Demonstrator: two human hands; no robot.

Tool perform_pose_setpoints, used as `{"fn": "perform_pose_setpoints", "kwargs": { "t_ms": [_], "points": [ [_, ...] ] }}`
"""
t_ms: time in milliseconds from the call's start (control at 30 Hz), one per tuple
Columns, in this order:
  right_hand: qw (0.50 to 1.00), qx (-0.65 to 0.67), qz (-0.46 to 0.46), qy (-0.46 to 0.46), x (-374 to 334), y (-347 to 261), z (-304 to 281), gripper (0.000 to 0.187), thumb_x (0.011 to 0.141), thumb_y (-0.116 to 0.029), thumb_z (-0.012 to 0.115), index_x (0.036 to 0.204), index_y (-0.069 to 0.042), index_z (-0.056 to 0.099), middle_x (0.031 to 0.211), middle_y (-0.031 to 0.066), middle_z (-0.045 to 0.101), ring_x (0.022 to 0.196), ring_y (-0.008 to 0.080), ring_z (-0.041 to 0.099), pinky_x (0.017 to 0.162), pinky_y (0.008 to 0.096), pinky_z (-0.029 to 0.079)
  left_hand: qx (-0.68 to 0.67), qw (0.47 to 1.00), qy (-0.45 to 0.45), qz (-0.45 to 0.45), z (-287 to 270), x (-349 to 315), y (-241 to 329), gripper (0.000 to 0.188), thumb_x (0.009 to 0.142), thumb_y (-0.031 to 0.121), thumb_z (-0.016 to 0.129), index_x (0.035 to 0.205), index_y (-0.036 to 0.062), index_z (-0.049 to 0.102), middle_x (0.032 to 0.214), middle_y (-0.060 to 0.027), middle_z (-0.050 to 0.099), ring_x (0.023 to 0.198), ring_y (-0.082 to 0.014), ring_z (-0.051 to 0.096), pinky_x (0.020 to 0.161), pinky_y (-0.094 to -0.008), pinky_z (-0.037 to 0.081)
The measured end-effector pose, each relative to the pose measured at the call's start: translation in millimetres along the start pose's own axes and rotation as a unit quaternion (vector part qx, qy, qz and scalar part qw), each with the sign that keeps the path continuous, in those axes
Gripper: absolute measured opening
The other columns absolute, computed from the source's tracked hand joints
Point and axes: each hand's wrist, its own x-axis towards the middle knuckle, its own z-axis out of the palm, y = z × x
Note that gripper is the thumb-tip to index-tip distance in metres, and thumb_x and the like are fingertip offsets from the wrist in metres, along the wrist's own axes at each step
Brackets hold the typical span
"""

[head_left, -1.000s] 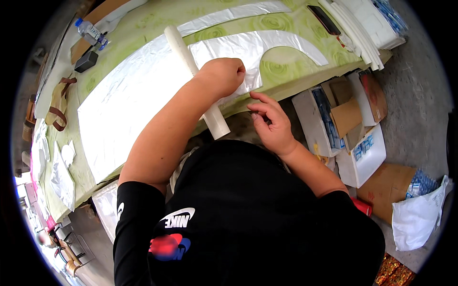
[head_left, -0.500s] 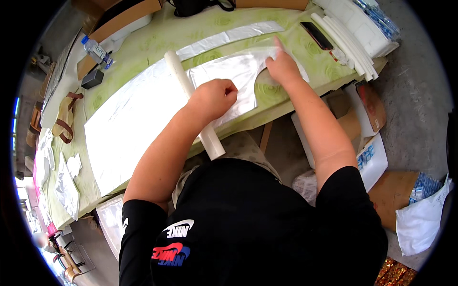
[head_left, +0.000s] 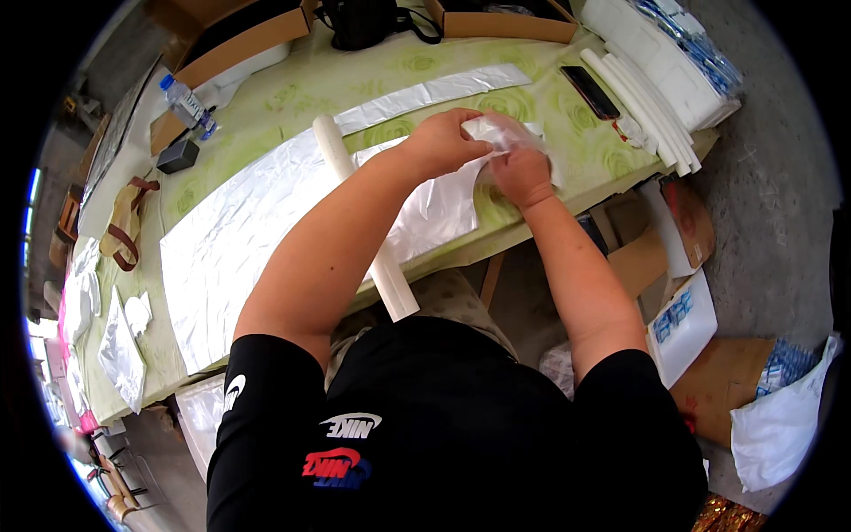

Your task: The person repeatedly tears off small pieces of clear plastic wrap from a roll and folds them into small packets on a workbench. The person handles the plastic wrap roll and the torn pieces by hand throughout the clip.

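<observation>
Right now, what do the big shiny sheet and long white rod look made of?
The shiny sheet: probably foil or foil-coated plastic, glossy; its crinkles glint silver. The white rod: maybe plastic or cardboard, smooth and duller; it looks stiff and straight.

On the tabletop [head_left: 292,96] before me I count one plastic bottle [head_left: 184,103], one phone [head_left: 589,92], one small dark box [head_left: 177,157], one black bag [head_left: 362,22], two open cardboard boxes [head_left: 507,27] and one thick white tube [head_left: 391,285]; the silver sheeting's [head_left: 235,230] pieces I can't number.
</observation>
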Motion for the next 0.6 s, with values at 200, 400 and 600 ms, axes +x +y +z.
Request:
{"fn": "perform_pose_setpoints", "kwargs": {
  "t_ms": [200,400,600],
  "points": [
    [0.977,-0.005,0.198,0.084,-4,37,11,0.048,0.089,-0.011,0.061,0.136,-0.01,0.059,0.114,0.0094,0.07,0.08,0.024,0.065,0.082,0.0349,0.053,-0.342,0.922,0.17,0.069,-71,-87,2,0.022,0.092,0.029,0.073,0.105,0.0128,0.067,0.083,0.0063,0.056,0.072,-0.0049,0.048,0.058,-0.0212,0.038],
    [0.96,0.068,0.273,0.017,6,17,3,0.035,0.088,-0.016,0.063,0.122,-0.008,0.067,0.11,0.01,0.07,0.097,0.0264,0.067,0.086,0.0366,0.052,-0.391,0.835,0.386,-0.042,-151,-223,-92,0.008,0.097,0.02,0.063,0.093,0.0138,0.06,0.082,0.0043,0.051,0.068,-0.0058,0.045,0.056,-0.0224,0.035],
    [0.968,0.03,0.251,0.006,5,19,2,0.032,0.089,-0.017,0.063,0.12,-0.009,0.068,0.104,0.0057,0.071,0.089,0.023,0.067,0.08,0.0353,0.053,0.23,0.845,0.446,-0.182,-148,-269,-162,0.034,0.084,0.014,0.071,0.115,0.0047,0.059,0.123,-0.0129,0.06,0.109,-0.027,0.06,0.095,-0.0379,0.048]
  ]
}}
